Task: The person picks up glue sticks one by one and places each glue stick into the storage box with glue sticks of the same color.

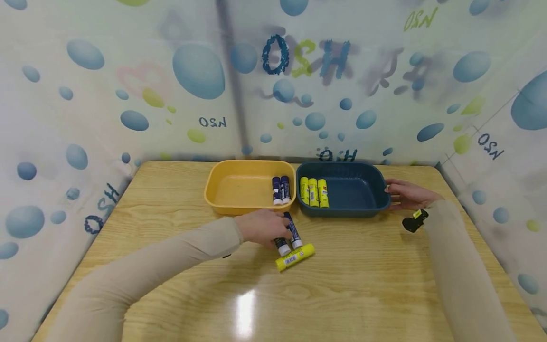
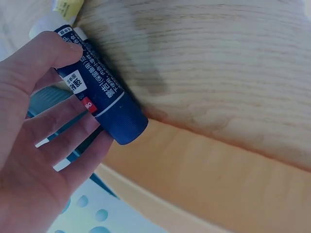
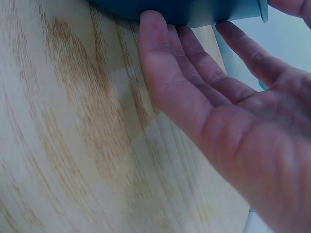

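We see the left hand just in front of the orange tray, thumb and fingers pinching a navy glue stick near that tray's right end. Its long axis slants: dark ribbed end toward the orange tray, white end away from it. A second navy stick lies just beside, to the right of the fingers and in front of the orange tray; whether they also bear on it, we cannot tell. The loose yellow stick lies beyond both white ends, farther out from the orange tray. The left hand is nearer to all three; the right hand has its fingers extended, tips touching the end of the blue tray, right of the orange tray.

On the pinched stick we read Chinese print, apparently including 警告 and 强粘, with a red logo too blurred to name. The loose yellow stick shows a barcode, and the backdrop behind the orange tray carries mirrored H2O lettering
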`<act>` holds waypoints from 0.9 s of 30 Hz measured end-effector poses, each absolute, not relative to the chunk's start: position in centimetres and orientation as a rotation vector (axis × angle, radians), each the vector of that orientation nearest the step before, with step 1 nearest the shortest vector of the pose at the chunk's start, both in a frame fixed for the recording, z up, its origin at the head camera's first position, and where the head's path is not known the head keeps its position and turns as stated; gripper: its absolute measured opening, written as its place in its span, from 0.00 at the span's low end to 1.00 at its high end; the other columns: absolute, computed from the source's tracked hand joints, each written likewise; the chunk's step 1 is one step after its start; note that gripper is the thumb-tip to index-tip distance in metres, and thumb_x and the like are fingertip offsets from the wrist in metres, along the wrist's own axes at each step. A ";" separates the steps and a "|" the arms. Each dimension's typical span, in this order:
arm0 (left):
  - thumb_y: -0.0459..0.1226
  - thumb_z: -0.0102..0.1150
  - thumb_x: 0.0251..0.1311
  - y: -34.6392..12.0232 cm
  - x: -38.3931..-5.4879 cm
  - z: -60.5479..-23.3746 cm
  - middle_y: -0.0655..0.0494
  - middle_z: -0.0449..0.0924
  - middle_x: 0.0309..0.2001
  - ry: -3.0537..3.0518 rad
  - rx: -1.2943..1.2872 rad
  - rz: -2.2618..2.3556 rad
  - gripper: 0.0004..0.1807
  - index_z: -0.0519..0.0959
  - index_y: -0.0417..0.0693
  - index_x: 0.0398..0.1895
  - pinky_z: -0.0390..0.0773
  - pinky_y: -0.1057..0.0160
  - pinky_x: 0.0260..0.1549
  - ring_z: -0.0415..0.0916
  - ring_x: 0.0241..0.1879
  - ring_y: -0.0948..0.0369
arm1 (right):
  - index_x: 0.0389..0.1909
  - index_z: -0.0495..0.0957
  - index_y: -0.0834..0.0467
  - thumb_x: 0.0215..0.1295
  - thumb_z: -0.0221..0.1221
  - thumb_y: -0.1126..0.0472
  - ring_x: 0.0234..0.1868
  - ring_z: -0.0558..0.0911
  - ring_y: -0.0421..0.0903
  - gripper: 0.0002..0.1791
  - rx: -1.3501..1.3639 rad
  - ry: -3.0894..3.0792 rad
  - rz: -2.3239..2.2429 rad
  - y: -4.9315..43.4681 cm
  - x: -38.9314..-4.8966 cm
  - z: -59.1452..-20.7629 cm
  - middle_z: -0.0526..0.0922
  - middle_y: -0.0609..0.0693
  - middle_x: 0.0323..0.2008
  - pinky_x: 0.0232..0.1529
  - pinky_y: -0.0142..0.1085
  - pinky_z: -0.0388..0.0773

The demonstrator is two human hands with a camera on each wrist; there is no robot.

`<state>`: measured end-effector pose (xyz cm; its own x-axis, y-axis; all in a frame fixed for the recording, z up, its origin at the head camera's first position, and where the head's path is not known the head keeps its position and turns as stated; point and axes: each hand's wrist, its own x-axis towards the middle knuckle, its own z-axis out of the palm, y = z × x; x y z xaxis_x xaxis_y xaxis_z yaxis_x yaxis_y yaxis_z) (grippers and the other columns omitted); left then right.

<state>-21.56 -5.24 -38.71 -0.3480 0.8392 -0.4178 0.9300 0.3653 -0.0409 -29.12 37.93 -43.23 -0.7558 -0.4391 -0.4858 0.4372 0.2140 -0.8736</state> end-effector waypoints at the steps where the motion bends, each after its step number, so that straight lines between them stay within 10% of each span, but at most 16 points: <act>1: 0.43 0.69 0.56 -5.2 -21.5 -38.5 0.57 0.77 0.53 2.307 1.563 -0.403 0.23 0.79 0.61 0.57 0.74 0.63 0.49 0.71 0.48 0.60 | 0.72 0.42 0.59 0.74 0.43 0.63 0.47 0.77 0.44 0.30 0.000 1.803 -1.626 37.9 -29.1 -43.2 0.74 0.47 0.48 0.51 0.43 0.77; 15: 0.42 0.69 0.56 -5.1 -21.0 -36.5 0.57 0.76 0.51 2.331 1.603 -0.493 0.22 0.80 0.62 0.56 0.76 0.61 0.47 0.70 0.46 0.60 | 0.63 0.54 0.52 0.74 0.42 0.63 0.46 0.78 0.44 0.19 0.014 1.803 -1.641 37.8 -28.9 -43.0 0.75 0.48 0.47 0.50 0.42 0.77; 27: 0.38 0.67 0.57 -5.2 -22.0 -34.7 0.54 0.77 0.50 2.400 1.594 -0.569 0.23 0.79 0.58 0.57 0.77 0.62 0.44 0.71 0.46 0.57 | 0.70 0.43 0.60 0.73 0.43 0.64 0.46 0.77 0.44 0.30 0.025 1.792 -1.654 37.7 -28.9 -43.1 0.74 0.49 0.47 0.51 0.43 0.77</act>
